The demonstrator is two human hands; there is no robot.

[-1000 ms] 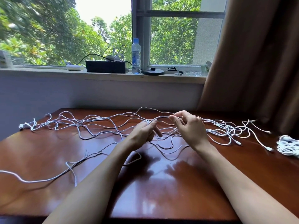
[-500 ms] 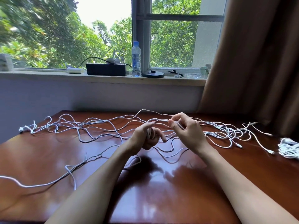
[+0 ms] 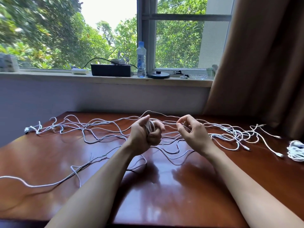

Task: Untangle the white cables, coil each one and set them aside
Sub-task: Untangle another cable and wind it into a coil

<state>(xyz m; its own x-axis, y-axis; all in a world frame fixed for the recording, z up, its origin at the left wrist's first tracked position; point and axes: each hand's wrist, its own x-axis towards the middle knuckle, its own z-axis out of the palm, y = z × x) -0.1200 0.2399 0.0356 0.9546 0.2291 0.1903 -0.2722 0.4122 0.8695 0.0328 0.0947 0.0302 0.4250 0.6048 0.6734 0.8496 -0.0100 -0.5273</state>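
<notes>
**Winding cable round the left hand**

Sprawling across the glossy wooden table [image 3: 164, 186] from edge to edge: white cables [image 3: 98, 129] in a loose tangle, with one long end [image 3: 16, 177] trailing off at the far left and a cluster of plugs [image 3: 28, 129] near the back left corner. Moving right, left hand [image 3: 143, 137] raised just above the tangle, thumb up, fingers curled tight round several loops [image 3: 150, 127] of cable wrapped about them. Running on from those loops, a single strand [image 3: 169, 123] stretched across the short gap to the right hand [image 3: 192, 134], pinched there between thumb and forefinger tip, remaining fingers bent loosely and not touching it. More knotted cable on the table beyond the right wrist, plug ends splayed toward the curtain [image 3: 263, 63]. At the far right edge, well apart from both hands, a coiled bundle [image 3: 296, 150] lying on the table. Behind, on the windowsill [image 3: 49, 79]: a black box [image 3: 111, 70] and a clear bottle [image 3: 141, 60].
</notes>
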